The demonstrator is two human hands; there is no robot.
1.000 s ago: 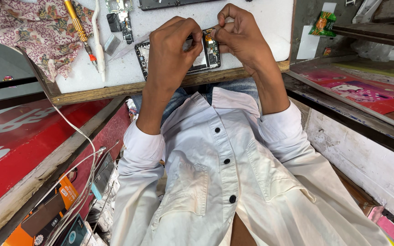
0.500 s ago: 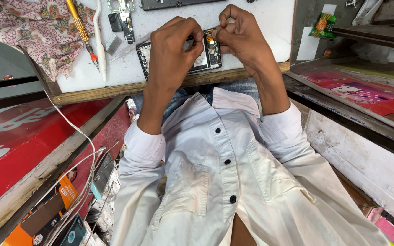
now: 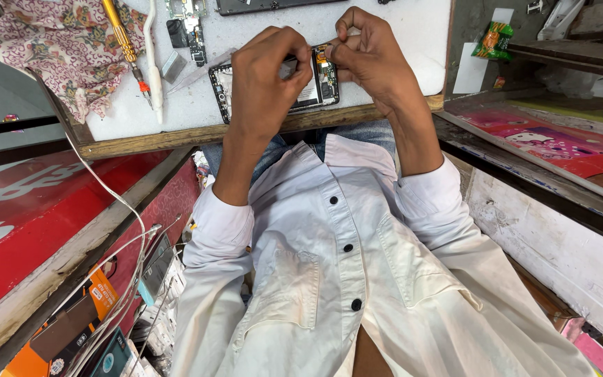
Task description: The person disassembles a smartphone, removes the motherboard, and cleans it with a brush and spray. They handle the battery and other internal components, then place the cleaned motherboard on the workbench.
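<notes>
Fig.: both hands hold position vs. prior frames, left hand point(image 3: 266, 80) pressing on opened black rectangular phone chassis point(image 3: 273, 87), right hand point(image 3: 371, 59) fingertips pinched on small part at its top edge; work unchanged.

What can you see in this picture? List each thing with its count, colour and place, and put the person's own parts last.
opened phone: one, black frame, on the white board under both hands
white board: one, white with a wooden front edge, top centre
screwdriver: one, yellow handle, left part of the board
white tool: one, white, beside the screwdriver
circuit board: one, green and black, top of the board
floral cloth: one, pink pattern, top left
snack packet: one, green and orange, top right
white cable: one, white, running down the left side
shirt: one, white, black buttons, centre
left hand: one, on the phone
right hand: one, fingers pinched at the phone's top edge
</notes>
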